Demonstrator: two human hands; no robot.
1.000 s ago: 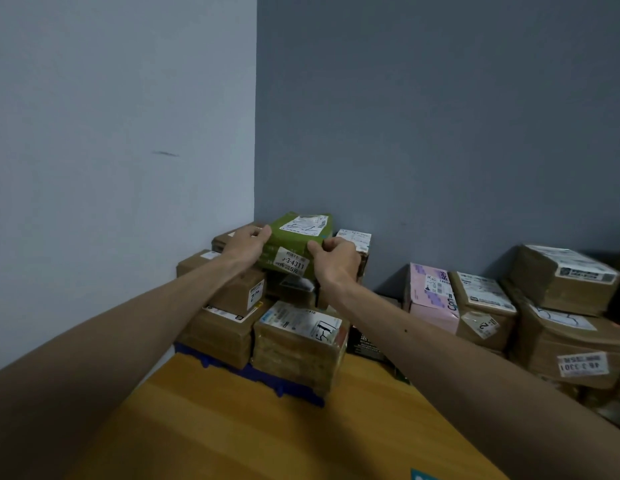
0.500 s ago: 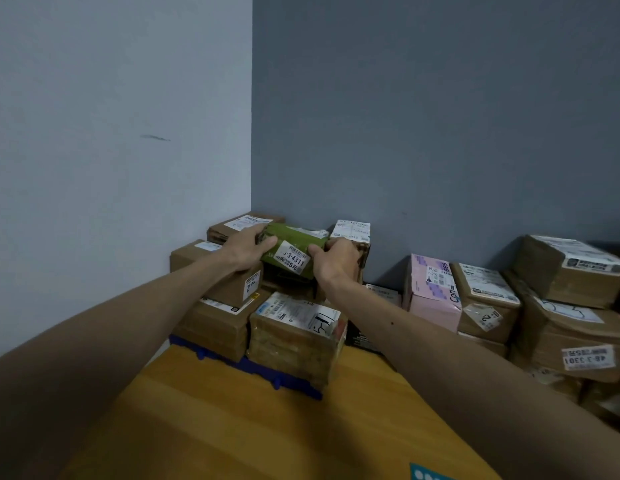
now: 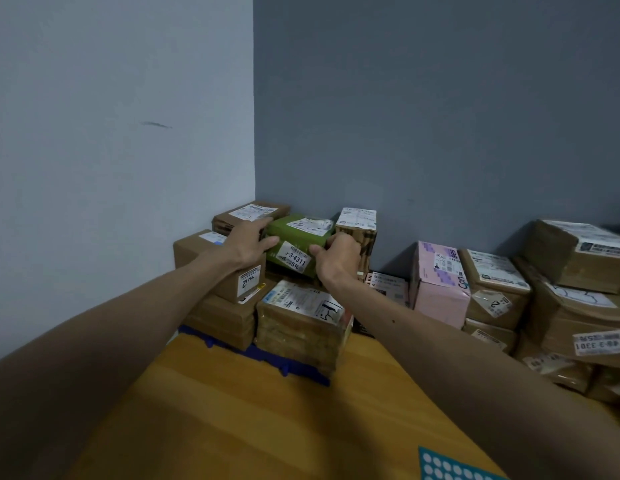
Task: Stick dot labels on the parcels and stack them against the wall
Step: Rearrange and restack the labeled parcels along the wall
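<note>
The green parcel (image 3: pixel 296 233) sat between both hands, the left hand (image 3: pixel 246 245) clasping its left end and the right hand (image 3: pixel 338 259) curling round its right edge. Brown boxes (image 3: pixel 225 317) lay stacked beneath the hands.

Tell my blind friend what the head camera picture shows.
The left hand and right hand grip a green parcel on brown parcels stacked in a corner. A pink parcel stands nearby; dot labels lie on the table.
</note>
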